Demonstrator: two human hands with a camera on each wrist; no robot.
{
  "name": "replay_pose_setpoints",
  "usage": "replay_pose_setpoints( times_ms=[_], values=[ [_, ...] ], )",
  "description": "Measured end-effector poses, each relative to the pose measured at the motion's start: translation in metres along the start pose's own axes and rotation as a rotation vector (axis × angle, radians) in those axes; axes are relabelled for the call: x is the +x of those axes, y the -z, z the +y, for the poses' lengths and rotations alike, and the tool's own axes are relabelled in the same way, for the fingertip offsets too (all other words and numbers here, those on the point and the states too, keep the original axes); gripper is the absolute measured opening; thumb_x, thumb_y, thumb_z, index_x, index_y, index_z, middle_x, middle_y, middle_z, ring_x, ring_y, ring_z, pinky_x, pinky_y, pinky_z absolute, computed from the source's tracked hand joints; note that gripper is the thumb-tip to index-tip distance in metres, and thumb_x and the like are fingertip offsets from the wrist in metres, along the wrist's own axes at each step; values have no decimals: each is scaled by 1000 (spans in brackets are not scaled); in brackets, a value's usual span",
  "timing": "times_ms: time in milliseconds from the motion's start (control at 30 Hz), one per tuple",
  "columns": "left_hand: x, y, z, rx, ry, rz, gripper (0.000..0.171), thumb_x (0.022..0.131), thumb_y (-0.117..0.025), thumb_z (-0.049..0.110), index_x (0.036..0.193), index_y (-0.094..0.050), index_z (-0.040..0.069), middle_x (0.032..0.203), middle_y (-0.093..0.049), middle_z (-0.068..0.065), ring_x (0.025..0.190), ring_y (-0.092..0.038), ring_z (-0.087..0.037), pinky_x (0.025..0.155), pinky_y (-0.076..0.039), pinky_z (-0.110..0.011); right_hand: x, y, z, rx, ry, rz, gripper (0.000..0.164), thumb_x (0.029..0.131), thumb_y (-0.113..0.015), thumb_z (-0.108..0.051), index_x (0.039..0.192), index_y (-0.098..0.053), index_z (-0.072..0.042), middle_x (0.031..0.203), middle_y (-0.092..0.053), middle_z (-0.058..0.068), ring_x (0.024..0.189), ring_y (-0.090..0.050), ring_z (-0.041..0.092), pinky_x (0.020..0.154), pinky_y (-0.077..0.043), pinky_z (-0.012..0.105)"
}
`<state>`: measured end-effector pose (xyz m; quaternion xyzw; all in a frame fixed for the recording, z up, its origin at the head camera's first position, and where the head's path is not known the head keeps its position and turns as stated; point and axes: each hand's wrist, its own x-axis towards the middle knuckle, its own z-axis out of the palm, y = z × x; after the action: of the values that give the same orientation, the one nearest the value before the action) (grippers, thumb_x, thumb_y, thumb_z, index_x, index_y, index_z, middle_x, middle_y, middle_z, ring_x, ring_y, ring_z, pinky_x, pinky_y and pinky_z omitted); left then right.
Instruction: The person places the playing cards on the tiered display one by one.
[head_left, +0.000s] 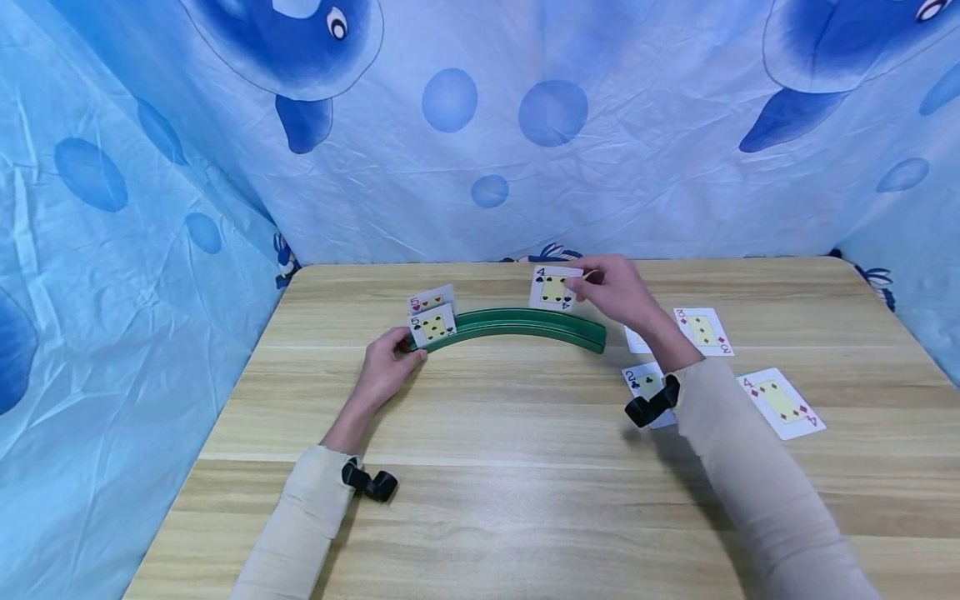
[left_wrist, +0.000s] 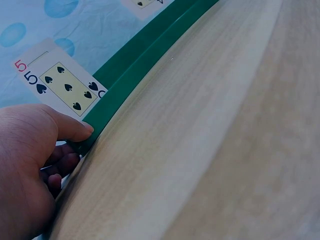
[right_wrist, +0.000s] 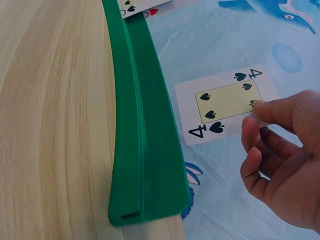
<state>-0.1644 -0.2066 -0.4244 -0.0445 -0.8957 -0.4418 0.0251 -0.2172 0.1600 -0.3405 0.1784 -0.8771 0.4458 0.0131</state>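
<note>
A curved green card holder (head_left: 517,321) lies across the wooden table. My left hand (head_left: 386,367) grips its left end, thumb on the front face and fingers curled beneath, as the left wrist view shows. A five of spades (head_left: 433,327) stands in the holder at that end, and a five of hearts (head_left: 429,298) shows behind it. My right hand (head_left: 617,292) pinches a four of spades (head_left: 551,287) by one side between thumb and fingers. In the right wrist view this four of spades (right_wrist: 227,102) is apart from the holder (right_wrist: 145,125), beyond its back edge.
To the right lie a three of diamonds (head_left: 703,332), a four of diamonds (head_left: 780,402) and a two of clubs (head_left: 641,379), partly covered by the right wrist. Another card (head_left: 636,342) is mostly hidden under that arm. Blue dolphin-printed cloth (head_left: 487,225) hangs behind the table.
</note>
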Motion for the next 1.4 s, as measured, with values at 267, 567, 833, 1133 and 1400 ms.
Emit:
replay_pose_setpoints(
  times_ms=[267, 567, 833, 1133, 1400],
  values=[
    [-2, 0, 1, -6, 27, -15, 43, 93, -67, 6, 133, -57, -6, 125, -63, -25, 109, -58, -32, 94, -48, -42, 6, -14, -8, 31, -3, -12, 23, 99, -61, -13, 116, -71, -1, 83, -69, 18, 80, -64, 40, 63, -44, 28],
    [-1, 0, 0, -9, 10, -7, 42, 92, -67, 6, 131, -59, -6, 124, -64, -25, 108, -59, -32, 93, -48, -42, 13, -26, -14, 63, 26, -22, 21, 99, -62, -12, 112, -72, 1, 92, -69, 22, 78, -65, 40, 60, -43, 25],
    [-1, 1, 0, -17, 15, -12, 43, 92, -67, 6, 133, -57, -7, 126, -63, -26, 110, -60, -34, 95, -49, -43, 20, -36, -23, 81, 10, -40, 30, 98, -63, -13, 126, -68, -3, 113, -70, 19, 82, -66, 38, 57, -42, 24],
    [-1, 1, 0, -22, 19, -12, 44, 92, -67, 6, 133, -57, -7, 126, -63, -26, 111, -60, -34, 96, -49, -44, 30, -47, -40, 54, 20, -102, 30, 99, -62, -15, 126, -68, -3, 107, -72, 20, 88, -69, 37, 66, -47, 29],
    [-1, 0, 0, -19, 5, -9, 43, 92, -67, 6, 132, -58, -7, 124, -64, -26, 108, -60, -34, 94, -50, -44, 37, -57, -47, 43, 64, -125, 24, 100, -60, -14, 119, -71, -5, 108, -72, 16, 87, -69, 31, 72, -55, 33]
  ],
)
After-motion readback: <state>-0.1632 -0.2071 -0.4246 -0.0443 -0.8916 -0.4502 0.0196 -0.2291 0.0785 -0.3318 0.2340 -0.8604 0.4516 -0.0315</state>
